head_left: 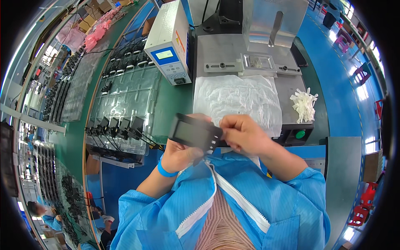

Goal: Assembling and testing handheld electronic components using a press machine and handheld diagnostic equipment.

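A black handheld device (pixel 192 132) with a grey screen and a row of small marked buttons is held in front of my chest, tilted. My left hand (pixel 178 156), with a blue band at the wrist, is closed around its lower left side, the thumb along the near edge. At its right end is my right hand (pixel 245 134), slightly blurred, the fingers curled and pinched against or close to the edge. Whatever is between those fingertips is hidden. Both hands are over the near edge of a white crinkled sheet (pixel 239 100).
Behind the sheet stands a metal fixture (pixel 258 62) with a clamped window. A white control box (pixel 168 46) stands to its left. White finger cots (pixel 304 105) are piled at right, above a green button (pixel 300 134). Clear trays (pixel 125 96) with black cabled devices line the left.
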### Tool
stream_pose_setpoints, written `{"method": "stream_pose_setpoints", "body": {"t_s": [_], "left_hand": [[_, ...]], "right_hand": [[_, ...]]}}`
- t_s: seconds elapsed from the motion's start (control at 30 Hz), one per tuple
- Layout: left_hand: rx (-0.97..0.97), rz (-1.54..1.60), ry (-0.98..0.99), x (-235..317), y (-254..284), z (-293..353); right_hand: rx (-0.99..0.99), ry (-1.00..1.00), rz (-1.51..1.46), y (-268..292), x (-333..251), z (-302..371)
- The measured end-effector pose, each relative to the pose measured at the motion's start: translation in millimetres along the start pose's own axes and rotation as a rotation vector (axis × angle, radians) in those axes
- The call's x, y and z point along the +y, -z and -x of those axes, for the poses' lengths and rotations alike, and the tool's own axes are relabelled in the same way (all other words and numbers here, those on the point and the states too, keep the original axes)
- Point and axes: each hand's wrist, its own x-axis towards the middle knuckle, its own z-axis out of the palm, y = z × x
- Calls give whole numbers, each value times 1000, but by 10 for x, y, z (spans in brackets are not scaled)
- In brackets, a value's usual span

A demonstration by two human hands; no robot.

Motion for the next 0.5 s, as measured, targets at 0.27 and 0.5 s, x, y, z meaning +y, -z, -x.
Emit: {"method": "stream_pose_setpoints", "body": {"t_s": [0.27, 0.5], "left_hand": [[283, -299, -122, -55, 28, 0], [541, -137, -99, -34, 246, -109]], "right_hand": [[206, 222, 229, -169, 19, 345], [447, 489, 718, 290, -89, 619]]}}
